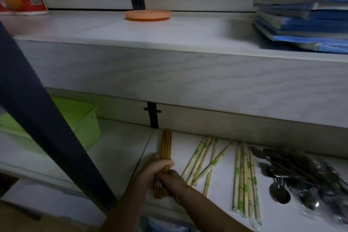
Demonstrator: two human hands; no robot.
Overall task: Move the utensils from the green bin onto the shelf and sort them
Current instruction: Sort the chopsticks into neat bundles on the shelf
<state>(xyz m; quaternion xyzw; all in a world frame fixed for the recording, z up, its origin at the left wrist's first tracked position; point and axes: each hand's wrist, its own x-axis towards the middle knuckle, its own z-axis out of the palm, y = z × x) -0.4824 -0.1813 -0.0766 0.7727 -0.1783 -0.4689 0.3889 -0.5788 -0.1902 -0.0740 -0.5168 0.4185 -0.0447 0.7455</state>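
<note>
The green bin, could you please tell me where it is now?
Head view: the green bin sits far left on the lower shelf, partly hidden by a dark upright, left of the brown chopsticks.

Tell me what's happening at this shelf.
A person grips a bundle of bare chopsticks with both hands, the left hand farther up it than the right hand, its tips pointing toward the back of the lower shelf. To the right lie wrapped chopsticks in two groups, then a pile of spoons. The green bin sits at the left.
</note>
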